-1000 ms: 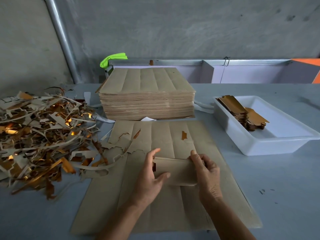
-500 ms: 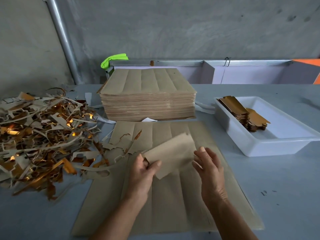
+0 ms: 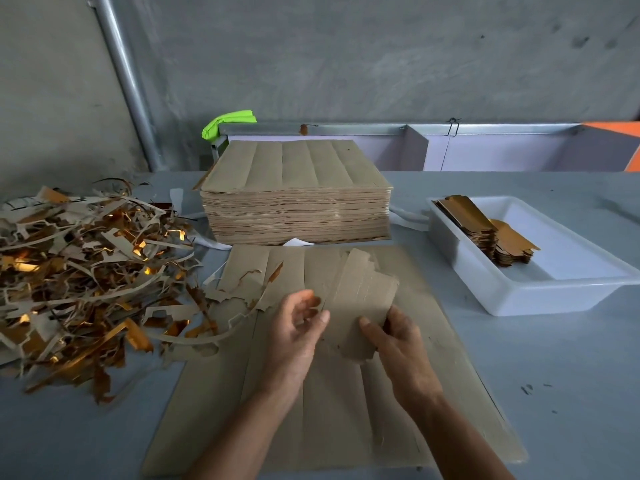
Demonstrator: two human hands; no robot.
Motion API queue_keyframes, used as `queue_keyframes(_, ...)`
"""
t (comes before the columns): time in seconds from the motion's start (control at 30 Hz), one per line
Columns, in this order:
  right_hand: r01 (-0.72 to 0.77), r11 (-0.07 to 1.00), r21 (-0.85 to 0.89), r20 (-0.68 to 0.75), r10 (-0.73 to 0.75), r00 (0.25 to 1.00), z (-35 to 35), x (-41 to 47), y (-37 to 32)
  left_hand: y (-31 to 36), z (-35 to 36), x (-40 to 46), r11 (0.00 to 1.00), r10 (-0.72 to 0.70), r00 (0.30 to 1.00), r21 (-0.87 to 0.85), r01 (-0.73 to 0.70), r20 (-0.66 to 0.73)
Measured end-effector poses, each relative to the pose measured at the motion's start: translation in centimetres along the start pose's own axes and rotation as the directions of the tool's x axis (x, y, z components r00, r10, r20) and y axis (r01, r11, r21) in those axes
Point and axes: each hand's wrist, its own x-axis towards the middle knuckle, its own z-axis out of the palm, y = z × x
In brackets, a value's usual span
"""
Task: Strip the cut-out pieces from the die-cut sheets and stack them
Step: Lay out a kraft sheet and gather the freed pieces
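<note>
A brown die-cut sheet lies flat on the table in front of me, its upper left corner torn. Above it my right hand pinches a stripped brown cut-out piece by its lower edge, thumb on top, so the piece tilts up and away. My left hand hovers just left of the piece with loosely curled fingers and grips nothing. A thick stack of uncut sheets stands behind. Stacked gold cut-outs lie in a white tray at the right.
A large heap of gold and grey scrap strips covers the table's left side and reaches the sheet's corner. A metal pipe runs up the grey wall. A bright green object sits behind the sheet stack.
The cut-out piece passed from my left hand to my right hand and swung right. My left hand let go and opened beside it.
</note>
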Motion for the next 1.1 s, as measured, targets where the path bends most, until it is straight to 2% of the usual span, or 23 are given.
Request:
queue_keyframes(0.07, -0.002, 0.995, -0.100, 0.022, 0.004, 1.000, -0.1, -0.2, 0.9, -0.9, 0.0, 0.0, 0.985, 0.012, 0.997, 0.173, -0.026, 0.082)
queue_keyframes(0.17, -0.001, 0.990, -0.144, -0.033, -0.004, 0.999, 0.2, -0.5, 1.5, -1.8, -0.2, -0.2, 0.956, 0.017, 0.998, 0.292, -0.035, 0.062)
queue_keyframes(0.2, 0.034, 0.982, -0.188, -0.053, -0.044, 0.998, 0.3, -0.4, 1.3, -1.8, -0.2, -0.1, 0.935, 0.062, 0.998, 0.349, -0.069, 0.034)
queue_keyframes(0.27, 0.155, 0.905, -0.397, -0.088, -0.206, 0.975, 0.7, -0.4, 0.9, -1.1, 0.2, -0.4, 0.891, 0.199, 0.980, 0.417, -0.178, -0.006)
queue_keyframes(0.3, 0.224, 0.814, -0.536, -0.095, -0.321, 0.942, 1.0, -0.3, 0.7, -0.4, 0.6, -0.7, 0.908, 0.214, 0.977, 0.365, -0.205, 0.018)
queue_keyframes(0.37, 0.350, 0.529, -0.773, 0.004, -0.547, 0.837, 1.8, -0.5, 0.3, 1.1, 2.0, -1.8, 0.987, 0.089, 0.984, 0.117, -0.108, 0.155)
queue_keyframes(0.43, 0.373, 0.263, -0.890, 0.139, -0.623, 0.770, 2.4, -1.0, 0.1, 2.0, 2.9, -2.2, 1.000, -0.027, 0.982, 0.011, 0.026, 0.189)
queue_keyframes(0.47, 0.366, 0.192, -0.911, 0.175, -0.623, 0.762, 2.6, -1.3, 0.1, 2.1, 3.2, -2.2, 0.995, -0.087, 0.983, -0.037, 0.094, 0.161)
queue_keyframes(0.53, 0.377, 0.130, -0.917, 0.224, -0.613, 0.758, 2.7, -1.6, 0.3, 1.9, 3.5, -1.8, 0.964, -0.227, 0.972, -0.128, 0.232, 0.054)
queue_keyframes(0.6, 0.401, 0.148, -0.904, 0.251, -0.576, 0.778, 2.5, -2.0, 0.3, 1.8, 3.4, -1.2, 0.932, -0.325, 0.945, -0.173, 0.317, -0.019)
queue_keyframes(0.63, 0.424, 0.192, -0.885, 0.258, -0.556, 0.790, 2.2, -2.1, 0.2, 1.8, 3.2, -0.8, 0.923, -0.351, 0.936, -0.175, 0.342, -0.028)
queue_keyframes(0.7, 0.444, 0.395, -0.804, 0.183, -0.546, 0.817, 1.4, -2.0, -0.5, 1.9, 2.6, 0.0, 0.911, -0.379, 0.925, -0.178, 0.373, 0.000)
queue_keyframes(0.77, 0.326, 0.567, -0.756, -0.029, -0.527, 0.849, 0.4, -1.2, -1.5, 1.9, 1.9, 0.6, 0.902, -0.395, 0.915, -0.156, 0.403, 0.078)
queue_keyframes(0.83, 0.126, 0.717, -0.685, -0.183, -0.337, 0.923, -0.3, 0.0, -2.2, 1.9, 1.5, 0.9, 0.903, -0.401, 0.903, -0.095, 0.418, 0.156)
queue_keyframes(0.9, -0.055, 0.867, -0.496, -0.151, -0.023, 0.988, -0.5, 0.7, -2.6, 1.9, 1.7, 0.8, 0.890, -0.411, 0.882, -0.110, 0.443, 0.232)
queue_keyframes(0.93, -0.123, 0.906, -0.406, -0.116, 0.083, 0.990, -0.3, 0.8, -2.7, 1.9, 2.0, 0.7, 0.883, -0.408, 0.876, -0.134, 0.450, 0.256)
queue_keyframes(1.0, -0.214, 0.940, -0.264, -0.096, 0.196, 0.976, 0.2, 0.6, -2.6, 1.7, 2.6, 0.7, 0.893, -0.390, 0.889, -0.135, 0.429, 0.240)
queue_keyframes(1.1, -0.226, 0.963, -0.148, -0.116, 0.210, 0.971, 0.5, 0.4, -2.4, 1.1, 3.7, 0.4, 0.918, -0.340, 0.921, -0.146, 0.369, 0.189)
